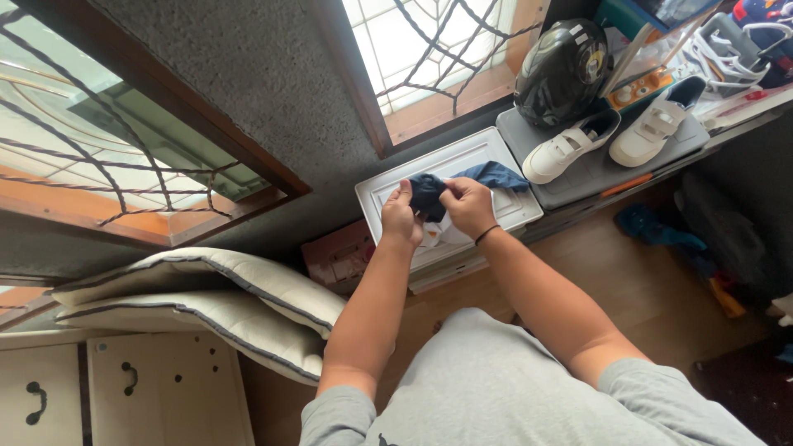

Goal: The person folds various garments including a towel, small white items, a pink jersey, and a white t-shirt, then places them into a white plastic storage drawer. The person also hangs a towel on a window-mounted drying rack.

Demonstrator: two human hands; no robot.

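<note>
Left hand: the left hand (402,216) has its fingers (405,192) pinched shut on the near edge of a dark blue cloth (429,195).
Right hand: the right hand (467,205) grips the same cloth from the other side, fingers closed on it; a dark band sits on the wrist.
Cloth: bunched between the two hands, held above a white plastic box lid (462,157); one end trails off to the right onto the lid.
Behind: a barred window (434,49) and a rough grey wall (248,74).
To the right: a pair of white shoes (615,132) on a grey box (595,169), with a black helmet (563,70) just behind them.
To the left: folded cushions (206,301) beside a white cabinet (124,388).
Below: wooden floor (636,289); a pink box (339,256) stands just beside the white one.
</note>
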